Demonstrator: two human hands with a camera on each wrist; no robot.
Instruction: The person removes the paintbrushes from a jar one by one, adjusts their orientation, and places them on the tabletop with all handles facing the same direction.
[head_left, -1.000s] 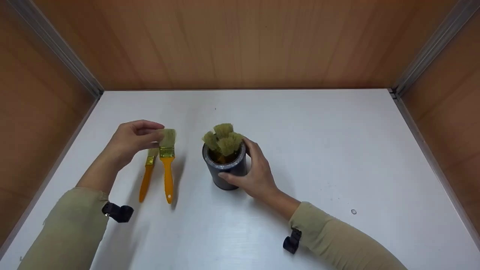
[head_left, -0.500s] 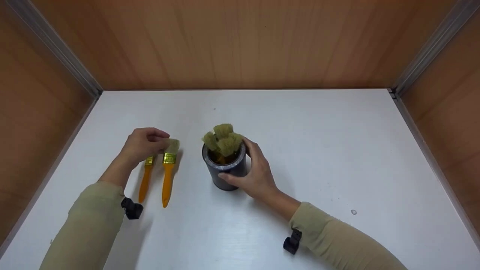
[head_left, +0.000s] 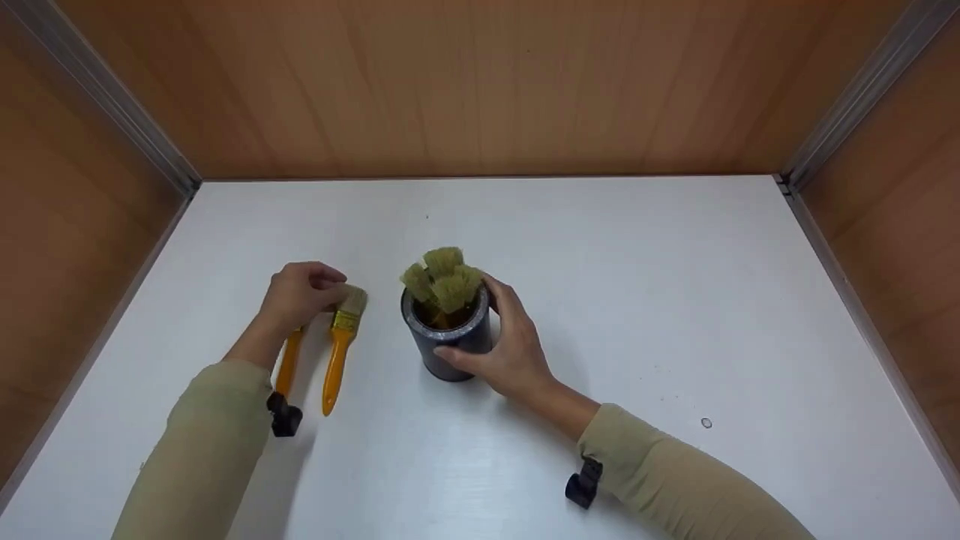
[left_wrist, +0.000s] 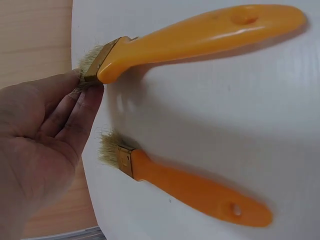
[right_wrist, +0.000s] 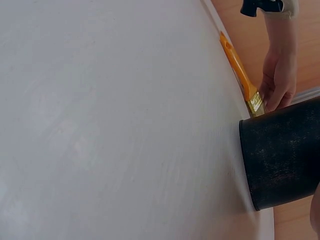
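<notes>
While the left hand [head_left: 300, 294] rests low on the white table [head_left: 637, 300], its fingertips [left_wrist: 92, 92] pinch the bristle end of a brush [head_left: 339, 343] with an orange handle. That brush lies flat, bristles pointing far and handle pointing near, left of the cup. In the left wrist view the fingers are curled in against the bristles and the gold ferrule, so the hand is closed on the brush head. A second brush [head_left: 288, 361] lies just left of the first, nearly parallel to it; its head is hidden under the hand in the head view, though the left wrist view shows it whole [left_wrist: 185, 187] and untouched. The two brushes lie near each other but apart.

Right of them, near the middle of the table, stands a dark cup [head_left: 448, 337], upright. Several brushes [head_left: 442, 279] stand in it with their bristles up, bunched together above the rim. The right hand [head_left: 510, 346] wraps the cup's right side, thumb across the near wall and fingers curled round the far side, gripping it. Both forearms wear beige sleeves, each with a small black clip at the cuff. Wooden walls close the table in on the left, far and right sides.
</notes>
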